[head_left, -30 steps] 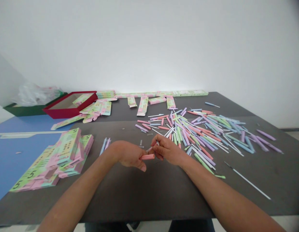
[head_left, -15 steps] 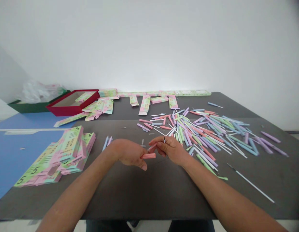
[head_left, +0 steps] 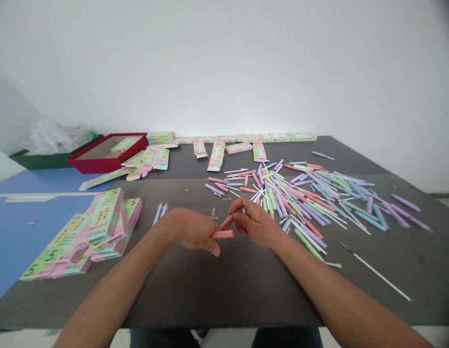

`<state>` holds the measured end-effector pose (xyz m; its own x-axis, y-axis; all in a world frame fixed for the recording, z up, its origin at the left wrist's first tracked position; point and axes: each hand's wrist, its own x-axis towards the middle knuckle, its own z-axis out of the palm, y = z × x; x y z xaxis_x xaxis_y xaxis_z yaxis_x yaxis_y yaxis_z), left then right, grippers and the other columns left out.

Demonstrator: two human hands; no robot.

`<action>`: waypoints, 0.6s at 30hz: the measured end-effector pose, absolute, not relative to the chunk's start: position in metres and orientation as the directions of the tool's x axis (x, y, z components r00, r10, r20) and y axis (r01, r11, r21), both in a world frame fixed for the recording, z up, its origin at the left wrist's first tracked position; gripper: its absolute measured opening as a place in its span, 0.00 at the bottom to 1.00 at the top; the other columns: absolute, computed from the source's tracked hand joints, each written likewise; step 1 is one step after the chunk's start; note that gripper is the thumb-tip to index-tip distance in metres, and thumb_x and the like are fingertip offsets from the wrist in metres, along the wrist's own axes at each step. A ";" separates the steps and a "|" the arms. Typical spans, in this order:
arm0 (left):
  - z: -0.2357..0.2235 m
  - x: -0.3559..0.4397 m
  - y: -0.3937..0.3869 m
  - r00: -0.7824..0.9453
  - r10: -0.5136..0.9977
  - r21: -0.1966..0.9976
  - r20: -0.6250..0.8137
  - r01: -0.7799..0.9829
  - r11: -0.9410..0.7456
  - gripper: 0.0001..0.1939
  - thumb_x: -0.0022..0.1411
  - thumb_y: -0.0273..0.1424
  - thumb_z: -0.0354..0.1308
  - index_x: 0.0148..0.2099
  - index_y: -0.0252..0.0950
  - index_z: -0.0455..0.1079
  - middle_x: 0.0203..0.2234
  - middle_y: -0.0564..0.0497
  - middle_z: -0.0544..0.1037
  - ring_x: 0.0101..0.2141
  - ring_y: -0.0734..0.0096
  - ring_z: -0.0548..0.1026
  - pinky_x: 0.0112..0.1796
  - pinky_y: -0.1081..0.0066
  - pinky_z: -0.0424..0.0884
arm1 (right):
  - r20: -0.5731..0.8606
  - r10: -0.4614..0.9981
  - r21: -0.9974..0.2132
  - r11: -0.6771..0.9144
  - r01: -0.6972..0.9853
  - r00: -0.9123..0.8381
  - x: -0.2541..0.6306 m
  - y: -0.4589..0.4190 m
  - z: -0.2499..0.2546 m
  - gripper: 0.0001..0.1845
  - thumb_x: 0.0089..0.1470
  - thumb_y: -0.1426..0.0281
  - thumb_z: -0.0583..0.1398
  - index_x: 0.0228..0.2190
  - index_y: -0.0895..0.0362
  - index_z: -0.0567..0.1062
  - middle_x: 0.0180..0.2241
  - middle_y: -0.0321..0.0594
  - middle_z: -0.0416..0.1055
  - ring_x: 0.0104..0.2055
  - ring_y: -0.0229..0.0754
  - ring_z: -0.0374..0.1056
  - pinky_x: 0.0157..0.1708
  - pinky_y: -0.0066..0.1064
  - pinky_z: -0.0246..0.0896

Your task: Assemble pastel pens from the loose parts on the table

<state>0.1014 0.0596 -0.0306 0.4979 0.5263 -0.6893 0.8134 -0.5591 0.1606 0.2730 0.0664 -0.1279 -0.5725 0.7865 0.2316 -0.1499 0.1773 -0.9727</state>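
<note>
Above the dark table, my two hands almost meet. My left hand (head_left: 197, 229) is closed around a coral pen barrel (head_left: 223, 234), whose end sticks out past the fingers toward the right. My right hand (head_left: 255, 221) is closed with thumb and fingers bent. Between the hands, a slim coral pen part (head_left: 227, 222) runs from my left hand to my right fingers. A dark narrow tip (head_left: 243, 208) shows at my right fingers; I cannot tell what it belongs to. Beside my right hand spreads a heap of pastel pen parts and white refills (head_left: 282, 193).
Pink-green cartons (head_left: 104, 217) are stacked at left. Two or so pens (head_left: 159, 212) lie by my left wrist. Farther back are a red box (head_left: 108, 152), a green tray (head_left: 46, 161) with a plastic bag, and flat cartons (head_left: 217, 155). One refill (head_left: 376, 271) lies at right.
My right hand has shifted slightly up and to the right, and more of the slim coral part shows between the hands. My left hand has hardly moved.
</note>
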 end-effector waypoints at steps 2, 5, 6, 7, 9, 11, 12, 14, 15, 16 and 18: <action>-0.031 0.101 0.060 0.494 0.527 0.162 -0.691 0.817 -0.554 0.13 0.58 0.41 0.55 0.32 0.36 0.70 0.19 0.55 0.69 0.20 0.72 0.66 0.19 0.75 0.55 | 0.239 0.788 -0.971 0.190 -0.145 -0.567 0.273 0.066 -0.128 0.10 0.58 0.62 0.54 0.33 0.55 0.63 0.26 0.34 0.72 0.17 0.30 0.54 0.16 0.23 0.47; -0.030 0.101 0.060 0.488 0.534 0.155 -0.691 0.821 -0.549 0.13 0.58 0.41 0.55 0.32 0.37 0.70 0.18 0.56 0.69 0.20 0.72 0.65 0.18 0.75 0.54 | 0.245 0.793 -0.969 0.209 -0.130 -0.557 0.273 0.066 -0.128 0.09 0.58 0.62 0.54 0.33 0.55 0.63 0.24 0.33 0.71 0.16 0.30 0.54 0.16 0.23 0.46; -0.029 0.101 0.059 0.487 0.533 0.154 -0.692 0.820 -0.551 0.13 0.58 0.41 0.55 0.32 0.37 0.70 0.19 0.55 0.69 0.20 0.72 0.65 0.19 0.75 0.54 | 0.243 0.795 -0.970 0.210 -0.123 -0.556 0.273 0.066 -0.127 0.09 0.58 0.63 0.54 0.33 0.55 0.63 0.24 0.33 0.71 0.16 0.30 0.54 0.16 0.23 0.46; -0.029 0.101 0.059 0.486 0.532 0.151 -0.693 0.820 -0.552 0.13 0.58 0.41 0.55 0.33 0.37 0.70 0.19 0.55 0.70 0.20 0.72 0.65 0.19 0.75 0.54 | 0.240 0.798 -0.970 0.211 -0.118 -0.553 0.273 0.065 -0.127 0.09 0.58 0.63 0.54 0.33 0.55 0.63 0.24 0.33 0.71 0.16 0.30 0.54 0.16 0.23 0.46; -0.028 0.101 0.059 0.479 0.535 0.140 -0.696 0.821 -0.553 0.13 0.58 0.41 0.55 0.33 0.37 0.71 0.20 0.54 0.72 0.21 0.71 0.66 0.20 0.74 0.55 | 0.236 0.800 -0.971 0.210 -0.111 -0.551 0.272 0.065 -0.127 0.09 0.58 0.62 0.54 0.32 0.55 0.63 0.25 0.34 0.72 0.17 0.30 0.55 0.16 0.23 0.47; -0.028 0.102 0.059 0.471 0.540 0.130 -0.697 0.824 -0.552 0.13 0.57 0.42 0.55 0.34 0.37 0.71 0.21 0.53 0.73 0.21 0.70 0.67 0.20 0.74 0.56 | 0.231 0.802 -0.972 0.209 -0.104 -0.551 0.272 0.065 -0.127 0.09 0.58 0.62 0.54 0.32 0.55 0.63 0.25 0.35 0.72 0.17 0.31 0.55 0.16 0.23 0.48; -0.027 0.102 0.059 0.470 0.542 0.126 -0.697 0.824 -0.553 0.13 0.57 0.42 0.55 0.34 0.37 0.71 0.21 0.53 0.74 0.21 0.70 0.67 0.20 0.74 0.56 | 0.230 0.801 -0.973 0.211 -0.098 -0.553 0.272 0.064 -0.127 0.09 0.58 0.62 0.54 0.32 0.55 0.63 0.26 0.35 0.73 0.17 0.31 0.55 0.17 0.24 0.48; -0.027 0.102 0.059 0.470 0.539 0.124 -0.699 0.822 -0.556 0.14 0.58 0.42 0.54 0.34 0.37 0.72 0.22 0.53 0.74 0.21 0.70 0.67 0.20 0.73 0.56 | 0.233 0.799 -0.970 0.229 -0.078 -0.554 0.273 0.064 -0.128 0.10 0.59 0.61 0.54 0.33 0.55 0.63 0.27 0.36 0.74 0.18 0.31 0.55 0.18 0.24 0.50; -0.026 0.101 0.059 0.466 0.537 0.122 -0.703 0.823 -0.555 0.14 0.58 0.42 0.54 0.34 0.36 0.72 0.21 0.53 0.74 0.21 0.70 0.67 0.20 0.73 0.56 | 0.238 0.800 -0.968 0.243 -0.066 -0.550 0.273 0.064 -0.129 0.10 0.59 0.60 0.54 0.33 0.55 0.63 0.28 0.37 0.74 0.18 0.32 0.55 0.18 0.24 0.50; -0.026 0.101 0.059 0.463 0.537 0.120 -0.705 0.824 -0.554 0.15 0.58 0.42 0.54 0.34 0.36 0.72 0.21 0.53 0.74 0.20 0.70 0.67 0.20 0.73 0.56 | 0.245 0.805 -0.965 0.259 -0.052 -0.541 0.273 0.064 -0.130 0.10 0.59 0.60 0.54 0.33 0.54 0.63 0.28 0.37 0.74 0.19 0.32 0.56 0.19 0.25 0.51; -0.026 0.099 0.059 0.464 0.538 0.120 -0.704 0.825 -0.553 0.15 0.59 0.42 0.53 0.36 0.36 0.72 0.21 0.53 0.74 0.20 0.70 0.67 0.21 0.73 0.56 | 0.257 0.819 -0.958 0.287 -0.021 -0.513 0.273 0.063 -0.132 0.11 0.59 0.59 0.54 0.33 0.54 0.63 0.29 0.37 0.75 0.20 0.33 0.57 0.21 0.26 0.52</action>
<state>0.0993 0.0589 -0.0257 0.4635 0.5382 -0.7039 0.8246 -0.5528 0.1204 0.2727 0.0625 -0.1320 -0.5126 0.8193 0.2571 -0.0210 0.2874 -0.9576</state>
